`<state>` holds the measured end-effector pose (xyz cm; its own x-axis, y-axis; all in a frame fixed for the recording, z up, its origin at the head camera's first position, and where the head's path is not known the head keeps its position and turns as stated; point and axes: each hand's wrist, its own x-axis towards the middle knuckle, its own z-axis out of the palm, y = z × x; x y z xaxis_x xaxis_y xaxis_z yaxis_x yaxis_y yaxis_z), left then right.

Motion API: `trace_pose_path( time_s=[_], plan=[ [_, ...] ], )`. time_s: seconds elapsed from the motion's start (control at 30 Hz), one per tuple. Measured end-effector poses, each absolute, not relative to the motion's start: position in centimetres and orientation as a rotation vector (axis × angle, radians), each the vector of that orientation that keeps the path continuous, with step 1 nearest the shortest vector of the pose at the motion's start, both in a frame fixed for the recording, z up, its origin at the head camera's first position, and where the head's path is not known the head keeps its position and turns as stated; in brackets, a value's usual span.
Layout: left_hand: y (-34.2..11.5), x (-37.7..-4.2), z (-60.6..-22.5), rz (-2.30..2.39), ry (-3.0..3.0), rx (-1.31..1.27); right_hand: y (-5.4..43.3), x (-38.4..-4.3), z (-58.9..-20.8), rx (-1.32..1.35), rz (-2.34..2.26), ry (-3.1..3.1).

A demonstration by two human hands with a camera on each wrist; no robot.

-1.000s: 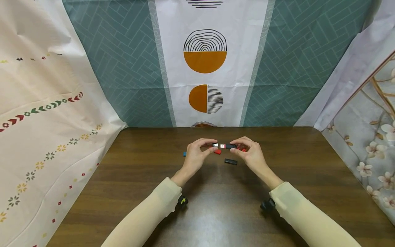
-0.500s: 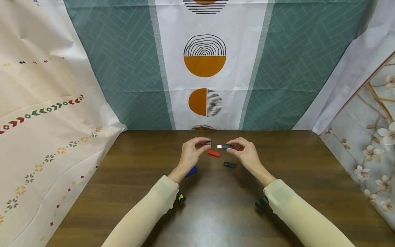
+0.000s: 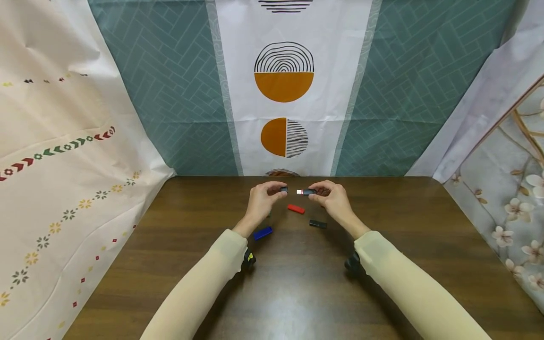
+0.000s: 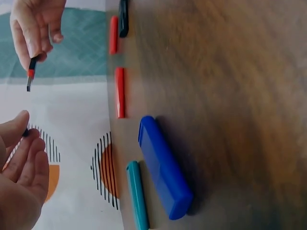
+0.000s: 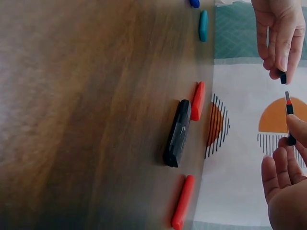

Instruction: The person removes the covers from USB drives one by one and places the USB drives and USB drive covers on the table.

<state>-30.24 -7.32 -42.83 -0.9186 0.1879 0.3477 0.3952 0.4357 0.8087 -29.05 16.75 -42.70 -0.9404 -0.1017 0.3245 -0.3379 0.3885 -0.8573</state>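
Between thumb and fingers my left hand point(image 3: 261, 204) pinches a small black cap point(image 3: 284, 189), seen too in the right wrist view as a dark cap point(image 5: 283, 77). My right hand point(image 3: 336, 200) holds a black USB flash drive point(image 3: 309, 192) with a red band and its bare metal plug facing the cap. A short gap separates plug and cap. Both hands are raised above the far part of the table. Fingertips cover part of the cap and the rear of the drive.
Below the hands on the brown table point(image 3: 293, 293) lie a red stick point(image 3: 296, 208), a black one point(image 3: 318, 224) and a blue one point(image 3: 263, 233). A teal stick point(image 4: 137, 195) lies beside the blue one. Another red stick point(image 5: 183, 203) is near the black one. Patterned cloth point(image 3: 170, 94) hangs behind.
The gap between cap and plug has grown from nearly nothing as the left hand shifted left. Both hands also moved a little farther from the body, uncovering the blue stick.
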Motion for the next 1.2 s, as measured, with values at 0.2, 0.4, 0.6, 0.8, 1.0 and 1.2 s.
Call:
trace_pose_path(
  time_s=[0.2, 0.4, 0.6, 0.8, 1.0, 1.2],
  plan=[
    [-7.5, -31.3, -43.2, -1.446, -2.513, -0.441, 16.5, -30.5, -43.1, 0.375, 1.639, -2.453],
    [-7.8, -32.1, -43.2, -1.448, -2.536, -0.438, 16.0, -31.6, -43.1, 0.323, 1.716, -2.462],
    [-8.3, -33.1, -43.4, -1.424, -2.556, -0.387, 15.4, -32.7, -42.9, 0.282, 1.808, -2.46],
    [-8.5, -34.0, -43.6, -1.407, -2.573, -0.379, 15.1, -33.6, -42.7, 0.271, 1.724, -2.533],
    [-8.6, -34.6, -43.8, -1.361, -2.586, -0.382, 14.7, -34.4, -42.9, 0.269, 1.69, -2.569],
    [-8.7, -35.4, -43.7, -1.352, -2.636, -0.378, 14.3, -35.4, -43.5, 0.251, 1.706, -2.566]
  ],
)
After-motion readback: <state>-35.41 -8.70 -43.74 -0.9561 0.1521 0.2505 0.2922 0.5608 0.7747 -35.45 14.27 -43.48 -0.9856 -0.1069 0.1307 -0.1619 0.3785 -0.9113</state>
